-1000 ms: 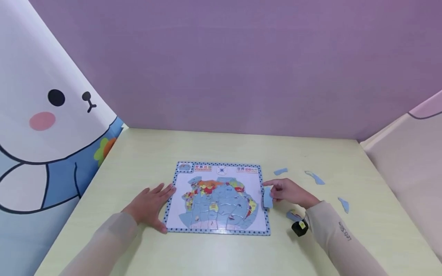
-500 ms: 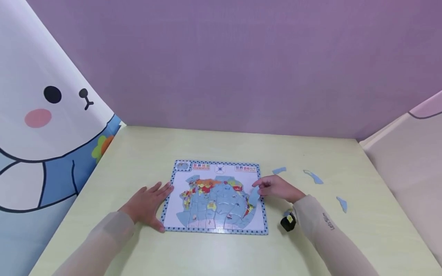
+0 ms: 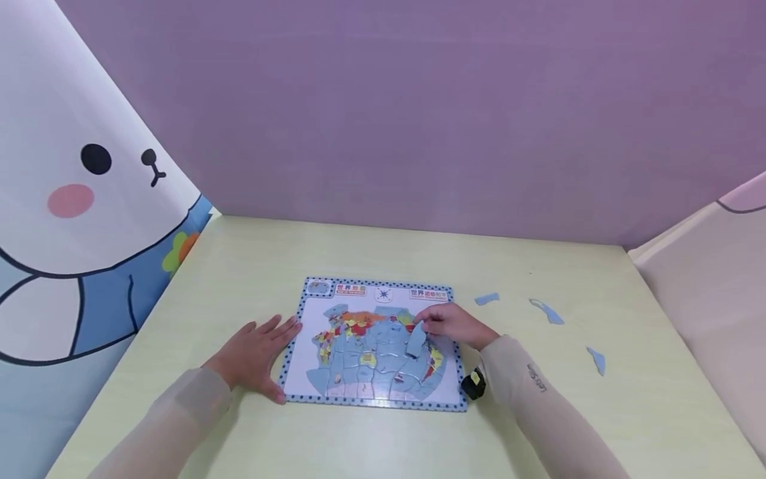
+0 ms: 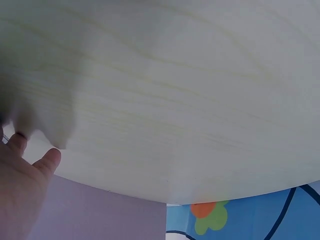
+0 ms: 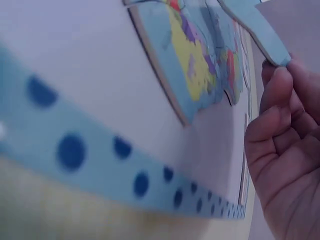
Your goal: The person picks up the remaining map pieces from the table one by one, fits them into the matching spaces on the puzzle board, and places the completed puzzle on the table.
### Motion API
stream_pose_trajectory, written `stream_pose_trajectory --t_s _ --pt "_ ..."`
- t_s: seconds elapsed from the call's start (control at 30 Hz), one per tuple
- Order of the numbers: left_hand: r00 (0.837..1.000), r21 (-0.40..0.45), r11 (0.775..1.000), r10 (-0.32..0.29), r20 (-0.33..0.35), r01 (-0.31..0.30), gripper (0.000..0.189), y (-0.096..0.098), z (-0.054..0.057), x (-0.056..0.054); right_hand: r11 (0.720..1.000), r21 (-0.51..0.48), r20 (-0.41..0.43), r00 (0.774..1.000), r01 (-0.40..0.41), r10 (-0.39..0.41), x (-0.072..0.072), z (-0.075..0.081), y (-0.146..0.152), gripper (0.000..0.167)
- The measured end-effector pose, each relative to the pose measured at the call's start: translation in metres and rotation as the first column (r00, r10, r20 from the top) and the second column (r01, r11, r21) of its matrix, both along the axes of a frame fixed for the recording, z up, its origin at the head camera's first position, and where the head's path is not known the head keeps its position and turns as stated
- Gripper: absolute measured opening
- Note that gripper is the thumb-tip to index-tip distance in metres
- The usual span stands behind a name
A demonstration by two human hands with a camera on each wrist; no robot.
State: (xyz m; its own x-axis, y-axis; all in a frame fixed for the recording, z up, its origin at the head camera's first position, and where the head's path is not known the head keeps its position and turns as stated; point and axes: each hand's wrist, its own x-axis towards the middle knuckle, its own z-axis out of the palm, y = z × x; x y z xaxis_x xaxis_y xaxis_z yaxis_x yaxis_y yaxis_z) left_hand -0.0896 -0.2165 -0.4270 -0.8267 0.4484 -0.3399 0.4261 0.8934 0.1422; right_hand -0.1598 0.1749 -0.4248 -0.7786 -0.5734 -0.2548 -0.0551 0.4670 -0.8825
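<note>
A world-map jigsaw board (image 3: 383,404) with a blue dotted border lies on the table, many of its pieces in place. My left hand (image 3: 254,356) is spread flat at its left edge, fingertips touching the border; in the left wrist view only part of this hand (image 4: 22,185) shows. Over the map's right part, my right hand (image 3: 457,324) pinches a long blue puzzle piece (image 3: 417,340) by one end. The right wrist view shows that piece (image 5: 262,32) between thumb and fingers, raised above the board and tilted.
Loose puzzle pieces lie right of the board: a small blue one (image 3: 487,299), a longer one with a pale end (image 3: 547,311) and a narrow one (image 3: 597,360). A purple backdrop (image 3: 407,120) rises behind the pale table (image 3: 359,446). A black wrist camera (image 3: 473,384) sits on the right wrist.
My right hand has carried the blue puzzle piece leftward from beyond the board's right border to over the map. A loose piece near the right wrist is now hidden. The left hand stays put.
</note>
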Motion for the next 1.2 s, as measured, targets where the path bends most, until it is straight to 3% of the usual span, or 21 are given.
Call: stream_pose_trajectory --t_s 0.43,0.63,0.83,1.03,1.2 --pt "0.998 0.011 0.999 -0.037 -0.045 0.038 0.125 -0.004 -0.006 0.006 0.997 0.079 -0.037 0.999 0.015 -0.012 -0.014 0.002 -0.036 0.017" --pt "0.998 0.019 0.999 -0.032 -0.049 0.033 0.124 -0.003 -0.010 0.005 0.993 0.098 -0.023 0.997 -0.068 0.070 -0.019 0.009 -0.065 0.015" --pt "0.999 0.027 0.999 -0.022 -0.043 0.024 0.124 -0.003 -0.010 0.001 0.992 0.052 -0.009 0.993 -0.118 0.119 -0.022 0.012 -0.102 0.011" --pt "1.000 0.027 1.000 -0.014 -0.025 0.015 0.124 -0.005 -0.008 0.000 0.977 0.089 -0.055 0.978 -0.196 0.201 -0.018 0.009 -0.134 0.010" --pt "1.000 0.035 0.999 -0.011 -0.008 0.011 0.124 -0.004 -0.006 -0.002 0.976 0.068 -0.049 0.976 -0.208 0.211 -0.012 0.010 -0.153 0.012"
